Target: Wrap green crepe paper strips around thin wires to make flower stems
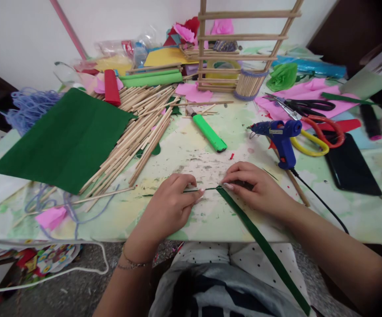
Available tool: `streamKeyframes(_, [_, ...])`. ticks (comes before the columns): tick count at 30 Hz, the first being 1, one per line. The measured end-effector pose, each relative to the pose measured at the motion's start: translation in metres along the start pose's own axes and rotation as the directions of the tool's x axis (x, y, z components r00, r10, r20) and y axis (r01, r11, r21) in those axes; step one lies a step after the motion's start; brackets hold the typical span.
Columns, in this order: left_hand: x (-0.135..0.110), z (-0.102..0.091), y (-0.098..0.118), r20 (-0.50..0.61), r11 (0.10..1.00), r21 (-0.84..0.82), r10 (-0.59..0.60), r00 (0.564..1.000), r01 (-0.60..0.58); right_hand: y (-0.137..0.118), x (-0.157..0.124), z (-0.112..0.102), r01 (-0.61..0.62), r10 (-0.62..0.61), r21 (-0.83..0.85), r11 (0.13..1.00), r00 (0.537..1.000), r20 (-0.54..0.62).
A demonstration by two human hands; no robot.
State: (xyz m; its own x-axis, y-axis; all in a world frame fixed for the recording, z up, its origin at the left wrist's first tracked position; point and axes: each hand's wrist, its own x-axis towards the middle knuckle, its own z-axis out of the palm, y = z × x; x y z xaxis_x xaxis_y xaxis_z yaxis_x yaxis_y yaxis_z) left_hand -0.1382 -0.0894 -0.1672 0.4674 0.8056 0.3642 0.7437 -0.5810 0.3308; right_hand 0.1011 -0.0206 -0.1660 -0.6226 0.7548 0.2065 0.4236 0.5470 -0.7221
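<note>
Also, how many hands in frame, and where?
2. Left hand: over the near part of the table, pinching a thin green stem. Right hand: to its right, fingertips by the dark green strip's upper end.

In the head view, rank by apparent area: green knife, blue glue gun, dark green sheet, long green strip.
1. Dark green sheet
2. Long green strip and blue glue gun: too close to rank
3. Green knife

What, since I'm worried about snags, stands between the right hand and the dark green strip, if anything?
Nothing visible does: the right hand is at the upper end of the dark green strip. The blue glue gun lies beyond, not between.
</note>
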Motion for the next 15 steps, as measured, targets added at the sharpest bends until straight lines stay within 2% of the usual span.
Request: streamKeyframes(15, [0.0021,0.0002,-0.0008,0.01,1.0,0.0,0.002,1.0,-0.002,-0.0033,0.0005,0.0014,-0.014,0.014,-0.043,0.999,1.0,0.001])
